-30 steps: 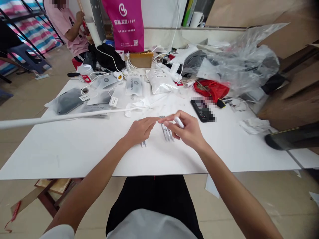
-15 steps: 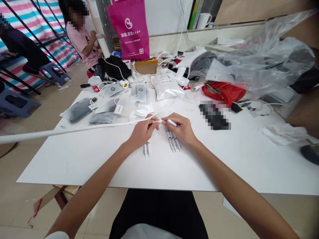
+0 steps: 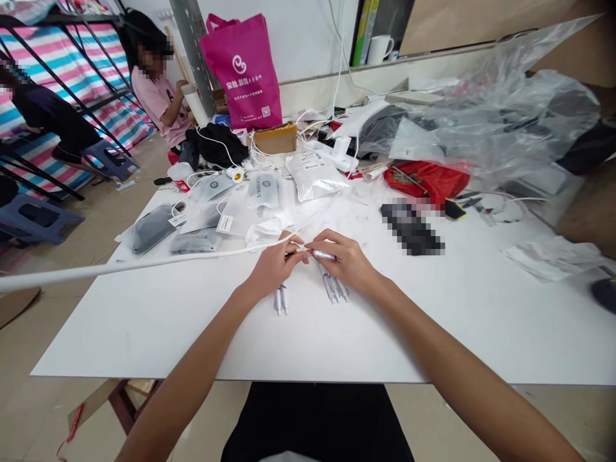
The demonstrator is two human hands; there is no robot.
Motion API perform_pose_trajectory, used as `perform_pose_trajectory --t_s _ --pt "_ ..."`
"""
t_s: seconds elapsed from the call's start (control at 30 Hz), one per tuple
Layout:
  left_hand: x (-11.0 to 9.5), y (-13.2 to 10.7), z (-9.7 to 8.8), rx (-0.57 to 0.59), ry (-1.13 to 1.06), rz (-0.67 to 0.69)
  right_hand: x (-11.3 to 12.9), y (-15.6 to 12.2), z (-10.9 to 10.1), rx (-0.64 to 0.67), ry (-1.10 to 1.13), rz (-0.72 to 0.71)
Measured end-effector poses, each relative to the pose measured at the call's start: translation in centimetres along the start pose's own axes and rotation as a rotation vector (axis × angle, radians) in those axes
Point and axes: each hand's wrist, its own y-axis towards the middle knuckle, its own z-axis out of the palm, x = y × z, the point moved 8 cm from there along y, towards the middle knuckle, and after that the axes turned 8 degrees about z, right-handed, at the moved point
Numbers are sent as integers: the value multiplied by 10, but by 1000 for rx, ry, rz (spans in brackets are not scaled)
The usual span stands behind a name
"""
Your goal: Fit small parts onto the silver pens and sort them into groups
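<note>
My left hand point(image 3: 272, 264) and my right hand point(image 3: 350, 260) meet fingertip to fingertip above the white table point(image 3: 317, 346). A short white-and-silver pen point(image 3: 324, 255) lies in the closed fingers of my right hand. Pinched in my left hand is a thin piece with a brownish end; the fingers cover most of it. Below my left hand lie two white pens point(image 3: 282, 300) side by side. Several more white pens point(image 3: 335, 289) sit in a row under my right hand, their upper ends hidden by it.
Packed pouches point(image 3: 195, 240) and a puffy white bag point(image 3: 317, 176) lie beyond my hands. A white cable point(image 3: 144, 264) crosses at left. On the right are a pixelated dark object point(image 3: 412, 230), a red bag point(image 3: 428, 183) and clear plastic. Two people sit at far left.
The view has tilted slightly, so the table sits lower. In my right hand the pen has turned a little flatter. Both hands stay together at the same spot over the table.
</note>
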Motion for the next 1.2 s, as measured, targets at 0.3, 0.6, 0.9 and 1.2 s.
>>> perform_pose_trajectory --t_s 0.3,0.6,0.9,1.2 --pt "16 -7 -3 -4 -29 -41 11 0 11 87 19 9" --pt "4 -10 -7 -27 45 47 2 3 -5 -79 -14 119" --pt "7 -9 -10 -51 138 68 0 2 2 6 2 84" --pt "11 -10 -4 -10 159 77 -2 -2 4 31 -1 47"
